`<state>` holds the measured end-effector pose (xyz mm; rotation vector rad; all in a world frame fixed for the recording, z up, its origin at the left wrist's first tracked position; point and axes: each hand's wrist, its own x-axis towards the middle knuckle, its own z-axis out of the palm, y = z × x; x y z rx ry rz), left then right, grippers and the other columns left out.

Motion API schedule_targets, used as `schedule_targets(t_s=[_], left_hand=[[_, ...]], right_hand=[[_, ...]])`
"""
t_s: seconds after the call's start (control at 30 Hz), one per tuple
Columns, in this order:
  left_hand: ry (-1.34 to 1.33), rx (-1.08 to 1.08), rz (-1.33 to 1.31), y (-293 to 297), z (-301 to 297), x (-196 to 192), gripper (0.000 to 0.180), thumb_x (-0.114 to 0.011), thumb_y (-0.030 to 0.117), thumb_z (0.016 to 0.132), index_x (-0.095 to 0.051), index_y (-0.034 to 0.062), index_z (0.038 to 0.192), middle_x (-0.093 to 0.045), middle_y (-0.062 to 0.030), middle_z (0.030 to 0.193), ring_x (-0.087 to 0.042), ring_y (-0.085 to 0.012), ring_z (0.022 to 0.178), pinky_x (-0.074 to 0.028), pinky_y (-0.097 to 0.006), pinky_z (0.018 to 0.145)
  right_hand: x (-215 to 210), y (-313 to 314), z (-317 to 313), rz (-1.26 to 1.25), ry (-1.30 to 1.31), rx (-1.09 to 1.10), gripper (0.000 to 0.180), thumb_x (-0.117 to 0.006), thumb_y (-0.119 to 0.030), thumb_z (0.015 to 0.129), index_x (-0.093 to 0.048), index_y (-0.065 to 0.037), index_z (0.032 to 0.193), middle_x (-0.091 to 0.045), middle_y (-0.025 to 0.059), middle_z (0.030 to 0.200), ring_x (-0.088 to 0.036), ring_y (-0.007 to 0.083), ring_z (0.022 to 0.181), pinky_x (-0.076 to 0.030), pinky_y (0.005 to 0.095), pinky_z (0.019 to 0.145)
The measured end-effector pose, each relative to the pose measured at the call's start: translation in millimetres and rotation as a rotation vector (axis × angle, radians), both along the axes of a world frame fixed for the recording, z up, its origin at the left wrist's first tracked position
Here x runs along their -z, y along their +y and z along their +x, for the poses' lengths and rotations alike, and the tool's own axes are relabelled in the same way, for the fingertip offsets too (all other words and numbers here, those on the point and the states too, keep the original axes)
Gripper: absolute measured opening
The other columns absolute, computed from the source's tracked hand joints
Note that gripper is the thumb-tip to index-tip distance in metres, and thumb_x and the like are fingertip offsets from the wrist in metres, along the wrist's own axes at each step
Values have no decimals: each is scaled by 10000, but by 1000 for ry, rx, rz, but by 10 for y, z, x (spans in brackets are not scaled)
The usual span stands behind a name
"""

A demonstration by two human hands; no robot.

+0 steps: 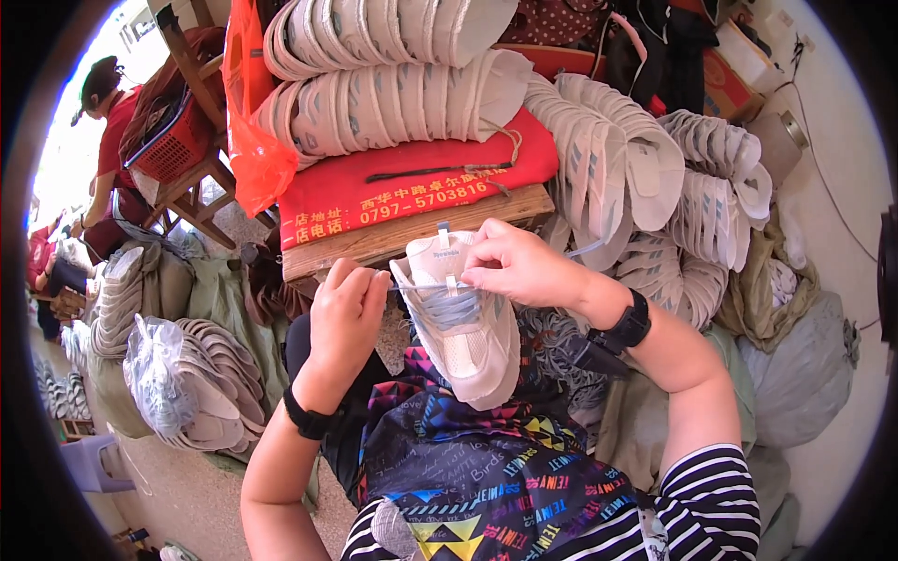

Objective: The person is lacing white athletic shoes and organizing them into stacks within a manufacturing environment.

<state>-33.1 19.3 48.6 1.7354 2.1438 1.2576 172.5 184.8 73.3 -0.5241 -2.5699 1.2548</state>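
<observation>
White shoe upper (479, 374) over person's patterned apron (468, 458), toe twd body, tongue nr edge of wooden bench (355, 252). Pale-blue lace (453, 309) threaded across front. L hand (341, 313): thumb + fingers clamped on lace, L of upper. R hand (526, 266): fingertips pinched tog. on lace by tongue. Dark band (629, 323) ea. wrist. Bench: red cloth (318, 201) w/ stacked uppers (393, 107). More stacks (645, 178) to R. Co-worker (117, 131) in red, far L.

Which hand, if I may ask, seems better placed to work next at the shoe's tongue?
Probably the right hand: it is at the tongue, while the left hand is left of the shoe, apparently pinching the lace.
</observation>
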Motion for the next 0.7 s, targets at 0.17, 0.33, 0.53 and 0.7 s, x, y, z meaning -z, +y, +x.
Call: schedule_targets(t_s=[0.17,0.33,0.53,0.7], left_hand=[[289,17,1,-70,47,-47,152,-650,128,862,-588,38,756,-522,-91,758,-553,-292,698,-427,-399,639],[339,105,18,20,87,-46,205,-656,139,858,-530,59,718,-504,-85,741,-544,-291,671,-417,-403,621],[390,28,11,57,-107,-41,170,-615,102,883,-560,13,748,-517,-129,746,-547,-323,715,-436,-400,653],[-59,-20,27,47,-77,-5,87,-603,54,901,-621,-14,850,-568,-107,862,-565,-221,754,-449,-313,659]], right_hand=[[-205,-94,-3,-218,-184,148,184,-663,-213,856,-624,-33,868,-610,114,758,-612,249,705,-487,373,666],[-5,-104,32,-110,-138,155,179,-666,-209,853,-605,-48,904,-639,116,724,-618,267,647,-486,375,622],[92,-5,96,-48,17,195,162,-669,-195,843,-610,-54,898,-641,150,737,-638,286,686,-489,377,642],[-53,-53,79,52,-34,194,121,-634,-108,880,-590,-27,959,-630,97,857,-619,193,742,-496,313,709]])
